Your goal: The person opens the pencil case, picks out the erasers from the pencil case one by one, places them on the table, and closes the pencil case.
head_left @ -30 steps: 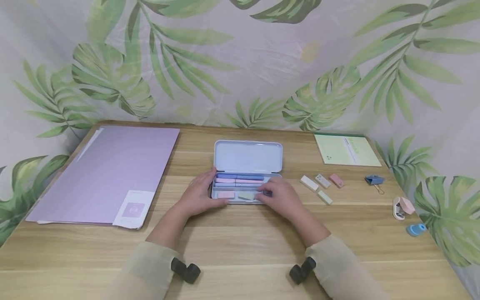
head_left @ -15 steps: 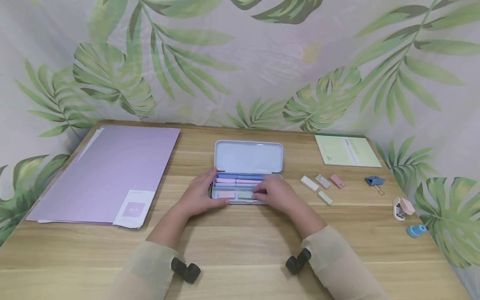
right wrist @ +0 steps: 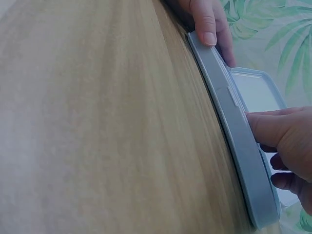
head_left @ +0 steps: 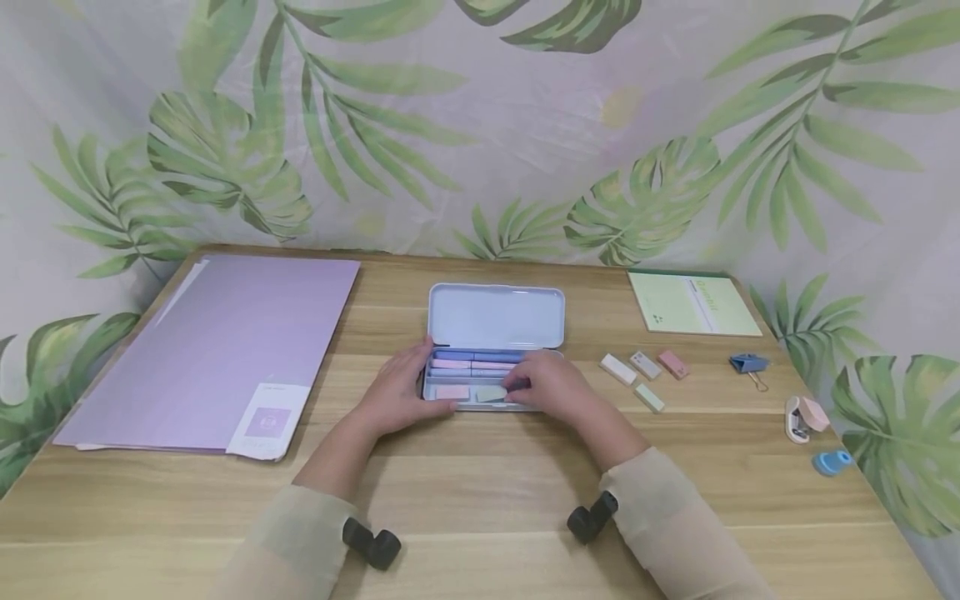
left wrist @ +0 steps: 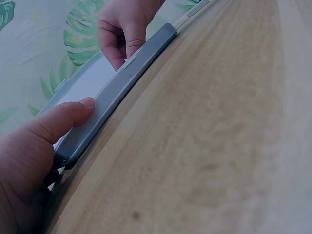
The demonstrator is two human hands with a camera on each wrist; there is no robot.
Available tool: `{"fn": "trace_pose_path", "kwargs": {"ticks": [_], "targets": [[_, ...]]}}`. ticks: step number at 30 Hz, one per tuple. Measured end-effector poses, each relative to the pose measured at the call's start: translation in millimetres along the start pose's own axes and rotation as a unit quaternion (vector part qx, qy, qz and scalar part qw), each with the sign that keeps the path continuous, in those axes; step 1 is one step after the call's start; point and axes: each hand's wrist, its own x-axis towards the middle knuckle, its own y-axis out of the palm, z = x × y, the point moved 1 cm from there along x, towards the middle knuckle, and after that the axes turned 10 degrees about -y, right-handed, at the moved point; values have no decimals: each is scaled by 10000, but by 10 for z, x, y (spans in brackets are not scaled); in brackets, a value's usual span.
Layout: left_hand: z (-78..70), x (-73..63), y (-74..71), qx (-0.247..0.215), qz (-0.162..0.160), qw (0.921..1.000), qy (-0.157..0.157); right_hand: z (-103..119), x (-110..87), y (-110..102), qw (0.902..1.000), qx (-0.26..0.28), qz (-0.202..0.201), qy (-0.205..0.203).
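A pale blue pencil case (head_left: 497,317) lies open on the table, lid tipped back. Pens (head_left: 453,363) in blue and pink fill its rear compartment. In the front compartment sit a small pink block (head_left: 452,392) and a small pale green block (head_left: 491,393), the green one slightly askew. My left hand (head_left: 401,387) grips the case's left end, its thumb (left wrist: 73,114) along the front wall. My right hand (head_left: 551,385) reaches into the right half, fingers curled, thumb and fingertip pinching the green block's right end. In the right wrist view, the case wall hides these fingertips (right wrist: 256,119).
Several small eraser-like blocks (head_left: 618,368) lie right of the case. Farther right are a blue binder clip (head_left: 748,362), a pink-and-white stapler (head_left: 806,417) and a blue sharpener-like piece (head_left: 831,462). A green notepad (head_left: 693,302) lies behind; a purple folder (head_left: 225,350) covers the left.
My right hand has shifted slightly left along the front compartment, to the green block, whose tilt has varied a little. The left hand has stayed on the case.
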Motion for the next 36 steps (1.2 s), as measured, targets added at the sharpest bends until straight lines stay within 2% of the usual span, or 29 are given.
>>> {"fn": "trace_pose_path", "kwargs": {"ticks": [4,8,11,15,21,26,36], "targets": [[10,2,6,2,-38,10000,33,-29,26,8,9999,117,51,-43],[22,7,20,42,-48,10000,28,-82,6,34,9994,298,-116,-102],[23,9,29,54,-47,10000,6,-118,-45,42,9962,768,-386,165],[9,4,22,18,-28,10000,-10,-156,-184,8,9826,1454,-925,699],[-2,-4,-1,44,-14,10000,-20,-298,-528,-92,9598,1590,-1863,1372],[0,5,-3,55,-5,10000,-13,-519,-904,-159,9407,1372,-2375,1995],[16,15,16,99,-34,9999,-18,-908,-1629,-283,9085,861,-2584,3170]]}}
